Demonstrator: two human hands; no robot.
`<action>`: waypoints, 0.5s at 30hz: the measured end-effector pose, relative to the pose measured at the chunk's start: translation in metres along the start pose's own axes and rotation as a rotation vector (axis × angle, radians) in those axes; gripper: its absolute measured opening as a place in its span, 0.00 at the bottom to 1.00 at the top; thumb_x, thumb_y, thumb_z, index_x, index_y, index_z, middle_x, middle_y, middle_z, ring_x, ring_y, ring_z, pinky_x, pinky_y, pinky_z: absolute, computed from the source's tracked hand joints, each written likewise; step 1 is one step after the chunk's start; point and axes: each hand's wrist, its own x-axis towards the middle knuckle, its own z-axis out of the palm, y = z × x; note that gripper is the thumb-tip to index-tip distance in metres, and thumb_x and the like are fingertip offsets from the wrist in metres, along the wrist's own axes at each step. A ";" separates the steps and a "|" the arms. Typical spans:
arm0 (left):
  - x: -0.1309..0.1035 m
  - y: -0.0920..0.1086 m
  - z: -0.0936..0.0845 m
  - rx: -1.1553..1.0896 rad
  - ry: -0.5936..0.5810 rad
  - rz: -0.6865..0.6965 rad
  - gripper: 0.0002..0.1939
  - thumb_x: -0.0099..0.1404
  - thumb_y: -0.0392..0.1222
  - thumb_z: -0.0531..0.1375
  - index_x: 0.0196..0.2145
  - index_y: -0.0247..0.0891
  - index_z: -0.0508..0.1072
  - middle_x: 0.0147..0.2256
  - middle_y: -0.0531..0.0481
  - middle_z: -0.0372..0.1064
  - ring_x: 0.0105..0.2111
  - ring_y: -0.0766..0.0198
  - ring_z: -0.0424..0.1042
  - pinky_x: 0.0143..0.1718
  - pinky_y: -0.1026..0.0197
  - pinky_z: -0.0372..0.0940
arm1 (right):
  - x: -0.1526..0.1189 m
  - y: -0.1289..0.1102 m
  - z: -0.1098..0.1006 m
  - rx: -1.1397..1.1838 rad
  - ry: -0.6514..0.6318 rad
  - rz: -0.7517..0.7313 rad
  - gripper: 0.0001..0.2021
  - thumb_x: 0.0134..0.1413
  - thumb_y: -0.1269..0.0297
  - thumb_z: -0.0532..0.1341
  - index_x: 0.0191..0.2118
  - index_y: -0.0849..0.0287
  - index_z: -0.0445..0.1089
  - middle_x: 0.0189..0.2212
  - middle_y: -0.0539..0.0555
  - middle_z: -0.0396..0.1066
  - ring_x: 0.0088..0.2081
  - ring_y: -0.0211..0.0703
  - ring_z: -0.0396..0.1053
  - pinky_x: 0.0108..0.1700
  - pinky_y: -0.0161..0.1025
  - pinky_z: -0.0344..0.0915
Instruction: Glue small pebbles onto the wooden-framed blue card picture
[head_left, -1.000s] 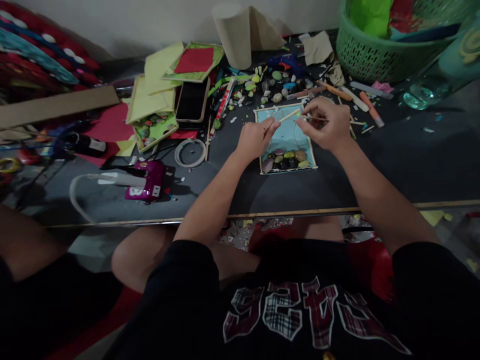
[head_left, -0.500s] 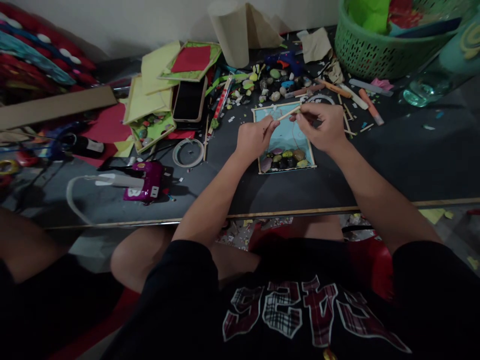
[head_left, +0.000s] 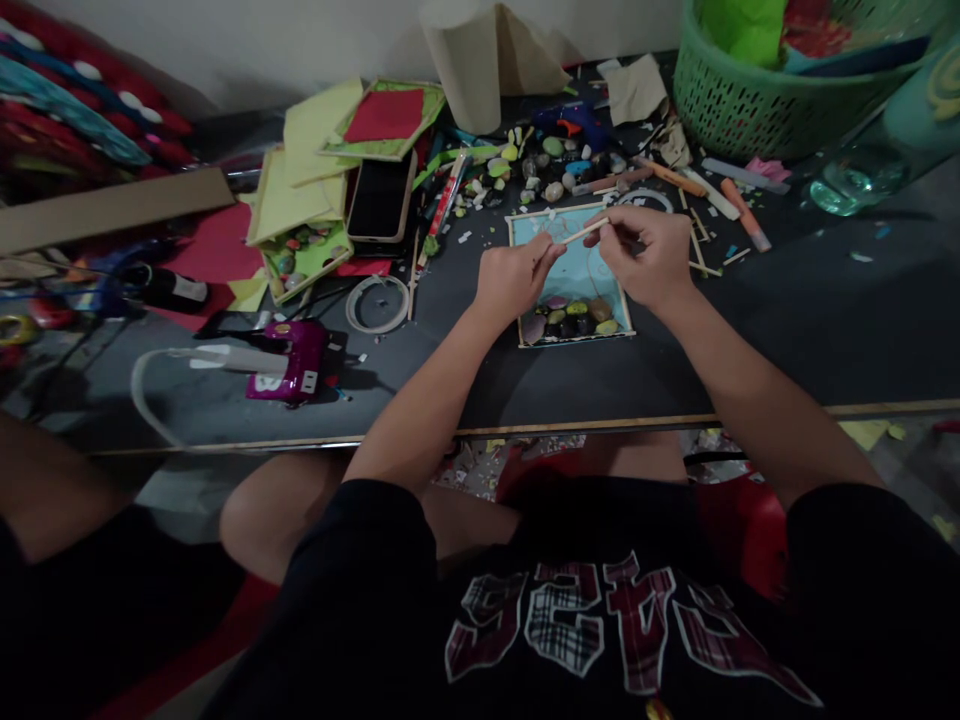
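A thin pale wooden stick (head_left: 584, 232) spans the gap between my two hands. My left hand (head_left: 515, 275) pinches one end of it, and my right hand (head_left: 646, 252) has its fingers closed on the other end. Below them a light blue panel with a stick frame (head_left: 564, 268) lies on the table, its upper part partly covered by my hands. Dark, green and purple stones (head_left: 571, 322) line the panel's lower edge. A thin string loops over the blue surface.
A purple glue gun (head_left: 294, 362) and a tape roll (head_left: 377, 304) lie left. Phones (head_left: 379, 198) and yellow framed panels (head_left: 300, 205) stand beyond them. Loose stones (head_left: 553, 190), a green basket (head_left: 750, 110) and a bottle (head_left: 862, 175) are behind. Another person's arm (head_left: 52, 490) is at far left.
Both hands, still on the stick, have shifted very slightly to the right, and the stick lies a little flatter. The camera view has moved slightly.
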 end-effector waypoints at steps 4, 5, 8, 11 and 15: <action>-0.001 0.002 0.001 -0.012 -0.007 0.005 0.39 0.70 0.68 0.30 0.33 0.40 0.71 0.19 0.50 0.63 0.21 0.66 0.61 0.26 0.60 0.45 | -0.001 0.002 0.001 -0.037 -0.004 -0.002 0.16 0.64 0.52 0.54 0.40 0.54 0.76 0.32 0.55 0.76 0.30 0.42 0.72 0.35 0.42 0.72; -0.001 0.003 0.001 -0.010 -0.016 0.004 0.40 0.70 0.68 0.30 0.33 0.40 0.71 0.19 0.50 0.63 0.21 0.65 0.61 0.26 0.60 0.45 | -0.001 0.003 0.001 -0.056 -0.002 0.004 0.15 0.64 0.53 0.54 0.39 0.54 0.76 0.31 0.55 0.75 0.30 0.43 0.72 0.36 0.42 0.72; 0.000 0.006 0.003 -0.018 -0.041 -0.004 0.41 0.69 0.69 0.28 0.33 0.40 0.71 0.19 0.50 0.62 0.20 0.65 0.60 0.26 0.60 0.45 | -0.002 0.005 0.002 -0.111 0.031 0.020 0.12 0.61 0.56 0.56 0.36 0.55 0.75 0.28 0.55 0.73 0.30 0.44 0.71 0.37 0.44 0.72; 0.001 0.008 0.002 -0.068 -0.063 0.007 0.43 0.68 0.70 0.26 0.31 0.40 0.71 0.19 0.50 0.59 0.20 0.65 0.58 0.26 0.60 0.46 | -0.002 0.006 0.002 -0.163 0.058 0.031 0.10 0.59 0.58 0.57 0.34 0.55 0.74 0.26 0.54 0.71 0.29 0.44 0.70 0.36 0.44 0.71; 0.003 0.010 -0.002 -0.188 -0.094 0.052 0.41 0.69 0.70 0.29 0.27 0.40 0.68 0.19 0.52 0.58 0.20 0.66 0.58 0.26 0.60 0.51 | 0.000 0.007 -0.001 -0.216 0.055 0.013 0.09 0.57 0.59 0.58 0.31 0.55 0.72 0.24 0.53 0.70 0.29 0.43 0.70 0.37 0.44 0.71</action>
